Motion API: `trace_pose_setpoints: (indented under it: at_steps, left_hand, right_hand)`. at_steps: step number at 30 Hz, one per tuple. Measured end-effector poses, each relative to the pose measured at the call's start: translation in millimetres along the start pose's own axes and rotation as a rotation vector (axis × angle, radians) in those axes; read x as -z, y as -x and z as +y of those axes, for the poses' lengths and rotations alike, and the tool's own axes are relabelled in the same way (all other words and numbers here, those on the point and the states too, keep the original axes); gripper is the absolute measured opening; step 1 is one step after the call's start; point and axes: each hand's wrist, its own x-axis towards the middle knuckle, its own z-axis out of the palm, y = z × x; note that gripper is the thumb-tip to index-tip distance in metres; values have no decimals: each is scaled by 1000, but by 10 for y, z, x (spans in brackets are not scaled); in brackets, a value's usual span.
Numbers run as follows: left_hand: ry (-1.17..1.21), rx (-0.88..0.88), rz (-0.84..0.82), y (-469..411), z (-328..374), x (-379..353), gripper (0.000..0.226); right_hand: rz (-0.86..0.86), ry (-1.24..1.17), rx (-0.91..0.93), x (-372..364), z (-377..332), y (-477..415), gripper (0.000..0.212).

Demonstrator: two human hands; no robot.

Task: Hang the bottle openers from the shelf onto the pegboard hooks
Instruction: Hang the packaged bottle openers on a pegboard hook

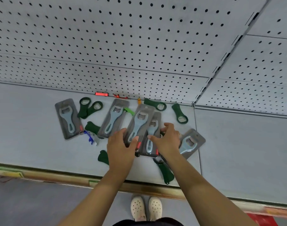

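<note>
**Grey carded openers: both hands on the overlapped pair**

Two carded bottle openers lie overlapped near the middle of the shelf [33,128], with the pegboard [106,38] rising behind them. The upper carded opener [140,121] rests partly on the lower carded opener [153,128].

Long axis: both cards run from the shelf's near edge towards the pegboard, leaning slightly right. The opener heads point away from the person and the handles point towards the wrists.

Grip state:
- The left hand [121,144] is clamped on the near end of the upper card, with the thumb across its face and the fingers at its left edge.
- The right hand [169,139] is clamped on the lower card, with the thumb on the handle and the fingers curled over its right edge.

Each hand is therefore at the handle end, and the hanging end of each card lies beyond it, nearer the board. Judged from this, the next move is a lift up and forward with no need to reverse either card.

Limits of view:
- No hook can be seen on the visible pegboard, so the target position cannot be given.
- The hang holes at the card tops are too blurred to confirm.
- The right hand covers part of a third carded opener [191,142].
- The right forearm crosses a loose green opener [167,173].
- How far the two held cards overlap beneath the hands cannot be seen.
</note>
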Motion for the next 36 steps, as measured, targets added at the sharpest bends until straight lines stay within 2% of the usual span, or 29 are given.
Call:
trace_pose_setpoints:
  at_steps: [3,6,10,13,15,18,22,25,28,31,34,36]
  left_hand:
    - [160,117,-8,37,70,113,51]
    - [413,309,-130,35,139,263,47]
    - [1030,639,-275,85,233,482,28]
    - [1278,691,-361,183,322,629,18]
    - [1316,631,-399,257,345,703,16]
    - [1318,552,-368,378,372,781,22]
    - [1294,463,-259,575,378,901,23]
    - [1285,433,-118,741,302,1061,35]
    - [1229,407,51,931,138,1292,43]
    - [1168,378,235,1150,-58,1591,37]
    - [1102,370,390,1322,-238,1940,33]
    - [1083,356,456,1419,-393,2204,40]
  right_hand:
    - [9,-57,-1,-28,-27,-14,83]
    - [7,-179,15,40,-40,-11,78]
    - [13,-306,48,188,-98,5,64]
    - [32,-344,111,313,-141,75,52]
    - [23,-378,161,411,-201,161,43]
    - [-49,-497,214,555,-298,333,35]
    - [-316,-705,170,644,-425,543,31]
    - [-547,-837,59,604,-592,679,30]
    - [-734,-825,42,452,-757,876,37]
    - [-883,-803,90,245,-946,1169,51]
    - [-1010,-766,189,-8,-1153,1465,50]
    - [-1080,-726,248,-206,-1309,1681,51]
